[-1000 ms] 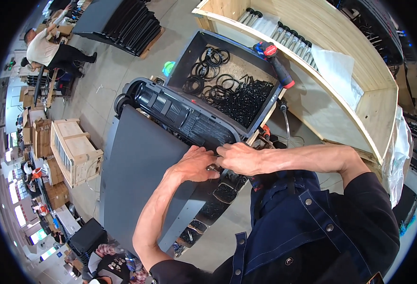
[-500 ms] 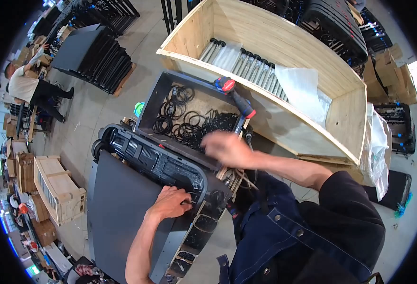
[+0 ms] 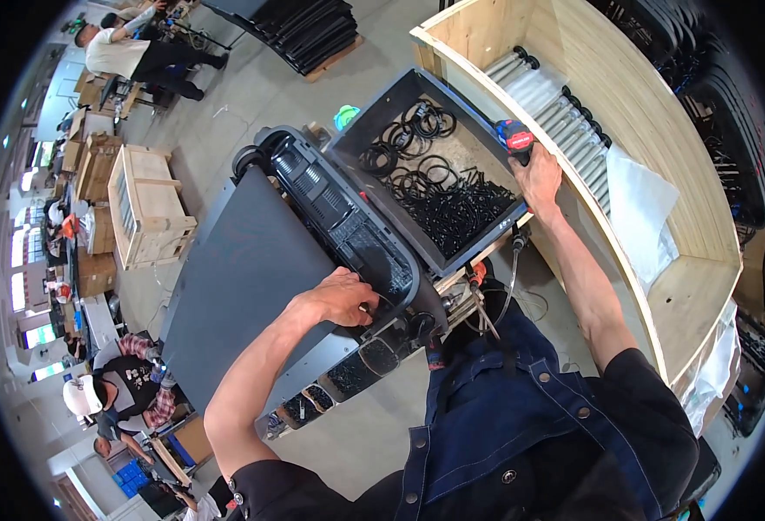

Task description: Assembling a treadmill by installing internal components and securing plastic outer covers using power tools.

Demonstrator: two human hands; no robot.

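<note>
My right hand point(image 3: 539, 181) is wrapped round the handle of a red, blue and black cordless drill point(image 3: 514, 136), at the right rim of a dark bin point(image 3: 354, 167). Inside the bin lie coiled black cables point(image 3: 432, 120) and a heap of small black screws point(image 3: 469, 213). With curled fingers, my left hand point(image 3: 345, 298) rests at the near end of a treadmill-like black machine point(image 3: 248, 247), beside its open motor housing point(image 3: 330, 208). Whatever the left fingers pinch is hidden.
A long wooden crate point(image 3: 617, 278) holding metal tubes point(image 3: 565, 122) and clear wrap stands along the right. Small trays of hardware point(image 3: 343, 378) sit along the machine's near side. At left are another wooden crate point(image 3: 152, 204) and co-workers point(image 3: 131, 52).
My right hand has moved from above the bin to the drill at its right rim and taken hold of it. My left hand stays at the housing's near end. The view has shifted.
</note>
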